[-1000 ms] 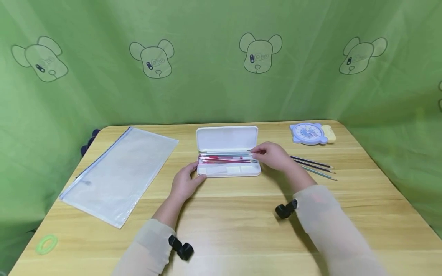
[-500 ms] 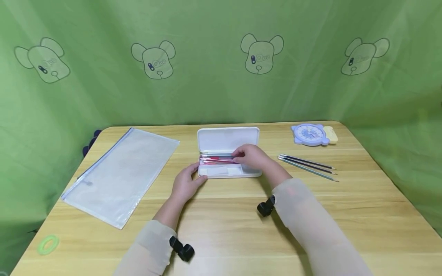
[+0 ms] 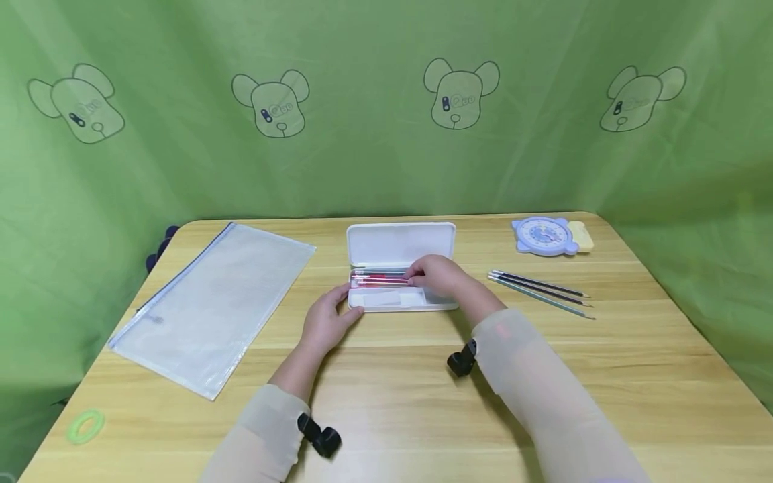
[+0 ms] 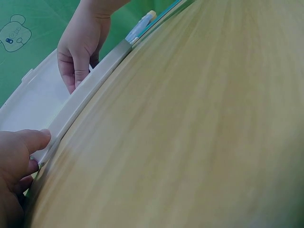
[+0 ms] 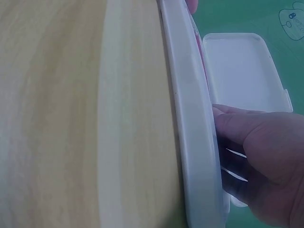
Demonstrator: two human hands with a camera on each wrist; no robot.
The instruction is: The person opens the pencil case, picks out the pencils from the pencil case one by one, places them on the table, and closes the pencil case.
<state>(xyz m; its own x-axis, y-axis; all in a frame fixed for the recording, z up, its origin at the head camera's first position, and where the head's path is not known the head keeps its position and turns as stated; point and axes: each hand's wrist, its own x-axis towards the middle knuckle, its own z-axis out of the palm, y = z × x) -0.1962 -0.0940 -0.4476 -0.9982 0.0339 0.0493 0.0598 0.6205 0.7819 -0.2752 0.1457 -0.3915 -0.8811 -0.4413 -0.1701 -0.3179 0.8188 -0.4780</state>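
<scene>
An open white pencil case (image 3: pixel 401 244) stands at the far middle of the table, its lid raised. Several pencils (image 3: pixel 377 281), red and bluish, lie inside. My left hand (image 3: pixel 323 322) grips the case's left end, its thumb (image 4: pixel 37 140) on the front rim. My right hand (image 3: pixel 441 275) reaches into the case over the pencils, thumb and index finger down at their middle. The hand covers the pencils' right ends; I cannot tell whether the fingertips pinch one. In the right wrist view the front wall (image 5: pixel 192 109) hides the fingertips.
Several loose pencils (image 3: pixel 540 292) lie to the right of the case. Behind them is a blue clock-faced toy (image 3: pixel 545 236) beside a pale yellow block (image 3: pixel 582 237). A clear zip bag (image 3: pixel 217 308) lies left, and a green ring (image 3: pixel 86 426) near the front left.
My right hand has moved left from the case's right end to the middle of the pencils, and has stayed there for the last half second. The left hand has kept its place.
</scene>
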